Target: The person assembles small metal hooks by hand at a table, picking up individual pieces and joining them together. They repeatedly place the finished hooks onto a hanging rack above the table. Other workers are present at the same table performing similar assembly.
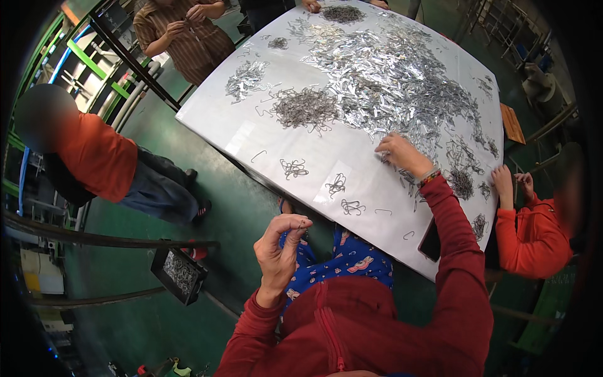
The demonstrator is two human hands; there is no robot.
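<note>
My left hand (280, 252) is raised in front of the table's near edge, thumb and fingertips pinched together. Something small and dark shows at the fingertips, too small to name. My right hand (403, 154) reaches over the near edge of a wide heap of small shiny metal strips (377, 81). Its fingers are bent downward and apart, touching or just above the loose pieces. Small clusters of bent wire hooks (294, 168) lie between my hands, with a single hook (383, 211) nearer me. Left of the heap is a larger pile of wire hooks (305, 108).
A dark phone (431, 242) lies under my right forearm on the white-covered table (207, 113). At the right, a person in orange (534, 235) handles pieces; others stand at the far side. Another person (100, 157) is on the left. A black crate (179, 275) of metal pieces stands low left.
</note>
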